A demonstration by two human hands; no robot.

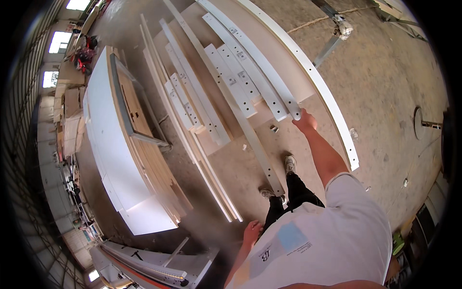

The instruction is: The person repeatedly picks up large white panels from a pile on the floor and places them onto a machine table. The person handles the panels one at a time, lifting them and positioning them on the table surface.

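Observation:
My right hand (pixel 306 121) reaches forward with its fingers closed round the near end of a long white panel strip (pixel 270 72) with drilled holes. Right beside that strip lies another white drilled strip (pixel 262 85). Shorter white pieces (pixel 237 85) with dark holes are grouped just left of them. My left hand (pixel 252 232) hangs low beside my thigh, its fingers loosely curled, with nothing visible in it. A long narrow board (pixel 252 139) runs from the far side down to my shoes.
A separate long drilled strip (pixel 332 108) curves along the right. Several thin boards (pixel 192 144) lie left of centre. Farther left stands a stack of large white-faced panels (pixel 115 159). A machine with a long rail (pixel 144 265) is at lower left; a metal post (pixel 329 48) stands far right.

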